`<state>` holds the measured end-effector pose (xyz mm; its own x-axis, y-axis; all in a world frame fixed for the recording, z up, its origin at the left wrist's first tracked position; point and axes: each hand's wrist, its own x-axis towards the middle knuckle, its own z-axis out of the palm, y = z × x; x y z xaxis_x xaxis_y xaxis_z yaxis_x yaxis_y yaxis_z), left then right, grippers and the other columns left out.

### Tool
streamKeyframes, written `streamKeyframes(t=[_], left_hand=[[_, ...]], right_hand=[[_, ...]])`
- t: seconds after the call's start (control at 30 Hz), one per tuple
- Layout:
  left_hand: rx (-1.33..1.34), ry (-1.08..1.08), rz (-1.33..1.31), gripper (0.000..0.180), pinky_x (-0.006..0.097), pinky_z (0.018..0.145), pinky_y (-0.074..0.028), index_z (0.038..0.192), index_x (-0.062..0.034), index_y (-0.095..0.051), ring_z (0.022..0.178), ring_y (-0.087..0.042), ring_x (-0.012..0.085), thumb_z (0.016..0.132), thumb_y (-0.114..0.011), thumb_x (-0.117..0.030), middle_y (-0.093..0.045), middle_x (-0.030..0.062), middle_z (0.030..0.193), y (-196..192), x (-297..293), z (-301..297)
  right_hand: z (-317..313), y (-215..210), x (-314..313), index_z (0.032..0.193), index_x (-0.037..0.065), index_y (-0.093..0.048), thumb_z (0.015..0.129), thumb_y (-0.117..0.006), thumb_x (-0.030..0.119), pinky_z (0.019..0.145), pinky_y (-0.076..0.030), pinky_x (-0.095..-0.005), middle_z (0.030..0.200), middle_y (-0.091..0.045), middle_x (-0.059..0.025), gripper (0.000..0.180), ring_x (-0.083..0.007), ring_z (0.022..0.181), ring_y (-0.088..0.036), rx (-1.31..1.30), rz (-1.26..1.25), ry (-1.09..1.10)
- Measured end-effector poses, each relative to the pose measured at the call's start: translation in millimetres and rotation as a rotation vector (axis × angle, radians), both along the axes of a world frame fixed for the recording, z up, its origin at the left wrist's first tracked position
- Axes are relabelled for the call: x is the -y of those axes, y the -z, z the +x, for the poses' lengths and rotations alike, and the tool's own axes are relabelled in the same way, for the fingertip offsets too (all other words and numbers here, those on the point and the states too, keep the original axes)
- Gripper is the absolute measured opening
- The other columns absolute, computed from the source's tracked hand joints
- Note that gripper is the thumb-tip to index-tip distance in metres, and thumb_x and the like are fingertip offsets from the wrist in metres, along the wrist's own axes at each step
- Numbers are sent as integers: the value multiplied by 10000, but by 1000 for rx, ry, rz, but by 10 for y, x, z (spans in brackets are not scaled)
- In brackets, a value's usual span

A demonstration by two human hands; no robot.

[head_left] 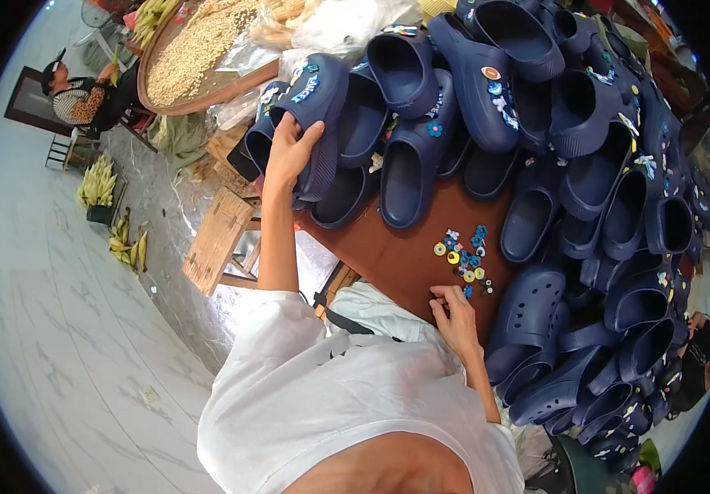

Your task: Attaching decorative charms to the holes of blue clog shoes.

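Observation:
My left hand [288, 155] grips the heel end of a navy foam clog [322, 92] with colourful charms on its upper, held over other clogs at the left edge of the brown tabletop [404, 255]. My right hand [456, 319] rests low on the table with its fingers bent and slightly apart; nothing shows between thumb and forefinger. Just beyond its fingertips lies a blue charm [467, 291]. A loose cluster of small shoe charms [463, 257], blue flowers and yellow and white rounds, spreads farther out on the table.
Navy clogs [528, 222] are heaped along the far and right sides, many decorated with charms. A wooden stool [219, 239] stands left of the table. Beyond it are a round tray of pale kernels [198, 53], a seated person [83, 99] and corn cobs [98, 183].

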<state>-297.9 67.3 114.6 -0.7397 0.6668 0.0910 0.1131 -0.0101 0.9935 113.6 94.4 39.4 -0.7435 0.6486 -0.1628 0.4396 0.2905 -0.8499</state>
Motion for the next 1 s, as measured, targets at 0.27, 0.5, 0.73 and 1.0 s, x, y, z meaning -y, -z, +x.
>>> streamKeyframes(t=[0.27, 0.5, 0.73, 1.0], left_hand=[[-72, -65, -305, 420, 295, 935, -498, 1319, 55, -484, 1086, -623, 160, 943, -633, -58, -640, 130, 1237, -36, -15, -138], [14, -35, 11, 424, 299, 928, -481, 1311, 58, -490, 1092, -624, 180, 926, -626, -57, -667, 141, 1185, -91, -133, -46], [-272, -412, -89, 225, 257, 758, -529, 1119, 6, -663, 854, -677, 123, 971, -616, -156, -724, 86, 945, -45, 355, 7], [-242, -436, -212, 344, 271, 800, -508, 1199, 40, -607, 908, -633, 123, 963, -657, -206, -692, 86, 1031, 741, 532, -372]], right_hand=[[-64, -14, -2, 1109, 24, -619, 875, -659, 48, 787, -514, -395, 991, -617, -132, 238, -291, 896, -650, 4, 43, -67], [-36, 5, 46, 1117, 27, -619, 877, -655, 43, 797, -510, -398, 991, -621, -146, 243, -306, 908, -645, 30, 45, -78], [-86, -22, 23, 1110, 16, -618, 880, -653, 40, 787, -509, -395, 990, -625, -146, 234, -307, 903, -647, 19, 70, -104], [-1085, -640, -252, 1144, 14, -610, 899, -663, 87, 769, -524, -384, 1033, -624, -144, 261, -296, 893, -656, -242, 183, -161]])
